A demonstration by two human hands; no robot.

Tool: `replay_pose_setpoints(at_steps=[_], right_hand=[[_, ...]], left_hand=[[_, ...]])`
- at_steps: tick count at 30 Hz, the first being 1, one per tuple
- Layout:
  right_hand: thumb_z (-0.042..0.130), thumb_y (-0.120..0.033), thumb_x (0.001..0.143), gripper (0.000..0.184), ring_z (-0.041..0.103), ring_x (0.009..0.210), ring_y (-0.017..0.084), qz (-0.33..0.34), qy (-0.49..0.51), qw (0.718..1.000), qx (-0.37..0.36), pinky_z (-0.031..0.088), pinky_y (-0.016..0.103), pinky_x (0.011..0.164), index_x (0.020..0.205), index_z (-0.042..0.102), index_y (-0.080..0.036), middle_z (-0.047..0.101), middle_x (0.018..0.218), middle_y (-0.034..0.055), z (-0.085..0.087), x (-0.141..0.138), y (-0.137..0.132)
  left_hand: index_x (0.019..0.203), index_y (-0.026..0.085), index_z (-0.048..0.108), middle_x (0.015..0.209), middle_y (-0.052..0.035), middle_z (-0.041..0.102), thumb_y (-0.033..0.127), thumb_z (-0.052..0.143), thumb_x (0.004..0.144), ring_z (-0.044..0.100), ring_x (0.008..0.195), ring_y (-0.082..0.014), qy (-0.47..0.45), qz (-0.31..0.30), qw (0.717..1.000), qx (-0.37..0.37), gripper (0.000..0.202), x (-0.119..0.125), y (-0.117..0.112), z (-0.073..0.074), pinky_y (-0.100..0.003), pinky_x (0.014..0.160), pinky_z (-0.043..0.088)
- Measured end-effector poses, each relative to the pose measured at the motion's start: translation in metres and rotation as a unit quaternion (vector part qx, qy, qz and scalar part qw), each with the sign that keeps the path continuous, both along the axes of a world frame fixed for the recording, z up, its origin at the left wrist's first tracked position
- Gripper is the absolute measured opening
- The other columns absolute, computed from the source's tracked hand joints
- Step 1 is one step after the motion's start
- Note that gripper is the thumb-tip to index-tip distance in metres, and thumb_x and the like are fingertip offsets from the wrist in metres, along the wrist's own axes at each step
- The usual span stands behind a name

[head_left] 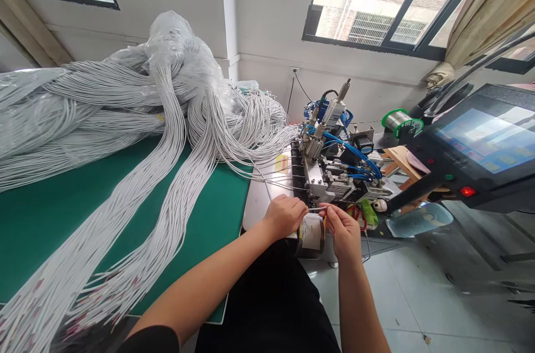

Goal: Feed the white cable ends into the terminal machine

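A thin, pale grey-white cable (315, 209) spans the small gap between the two hands. Its visible stretch is straight and nearly level, rising very slightly from the left hand (286, 216) toward the right hand (343, 230). The left hand's closed fingers wrap one part and hide it; the right hand's thumb and fingers pinch the other part, so the tip's finish cannot be made out. Beyond the left hand, up and to its left, a slender slack strand curves away, apparently the same cable.

Bundled white cables (170, 130) and a bench machine (313, 175) show a workshop.
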State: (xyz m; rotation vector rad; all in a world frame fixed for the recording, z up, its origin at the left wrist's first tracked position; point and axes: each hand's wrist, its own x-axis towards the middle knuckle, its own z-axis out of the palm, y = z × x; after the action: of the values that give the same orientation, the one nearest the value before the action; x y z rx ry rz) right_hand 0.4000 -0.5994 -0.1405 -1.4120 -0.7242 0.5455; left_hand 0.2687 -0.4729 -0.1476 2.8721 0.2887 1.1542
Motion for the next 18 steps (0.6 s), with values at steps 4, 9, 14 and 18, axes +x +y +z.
replay_pose_setpoints(at_steps=[4,9,14,18], right_hand=[[0.066,-0.046,0.077,0.034,0.03,0.043,0.005,0.016,0.029,0.999,-0.004,0.025,0.023,0.043,0.092,0.071,-0.016,0.062,0.07,0.0022,0.0,0.008,0.0],[0.068,-0.046,0.074,0.035,0.049,0.055,0.011,0.002,-0.003,0.998,-0.056,0.038,0.023,0.05,0.093,0.069,-0.016,0.065,0.075,0.0041,-0.002,0.014,-0.001],[0.063,-0.049,0.077,0.035,0.059,0.071,0.019,-0.023,-0.166,0.976,-0.135,0.046,0.03,0.067,0.089,0.067,-0.016,0.069,0.081,0.0072,-0.005,0.019,0.002],[0.056,-0.052,0.081,0.037,0.057,0.065,0.018,-0.026,-0.243,0.956,-0.163,0.044,0.029,0.063,0.086,0.067,-0.017,0.068,0.079,0.0061,-0.007,0.022,0.005]], left_hand=[[0.082,0.019,0.059,0.07,-0.0007,0.061,0.027,0.038,0.096,0.057,0.066,-0.0138,-0.009,-0.004,1.0,0.0,0.027,0.0,0.0,0.001,-0.028,0.062,0.034],[0.099,0.021,0.062,0.067,0.0004,0.058,0.024,0.04,0.095,0.055,0.064,-0.0142,0.001,0.007,1.0,0.008,0.022,0.0,0.001,-0.002,-0.028,0.062,0.033],[0.104,0.025,0.064,0.066,0.0004,0.056,0.02,0.045,0.091,0.054,0.062,-0.0141,0.014,0.004,1.0,0.02,0.023,-0.001,0.001,-0.003,-0.028,0.06,0.032],[0.105,0.027,0.065,0.068,-0.0001,0.056,0.02,0.045,0.091,0.053,0.063,-0.014,0.025,0.016,0.999,0.02,0.025,-0.001,0.002,-0.004,-0.029,0.061,0.032]])
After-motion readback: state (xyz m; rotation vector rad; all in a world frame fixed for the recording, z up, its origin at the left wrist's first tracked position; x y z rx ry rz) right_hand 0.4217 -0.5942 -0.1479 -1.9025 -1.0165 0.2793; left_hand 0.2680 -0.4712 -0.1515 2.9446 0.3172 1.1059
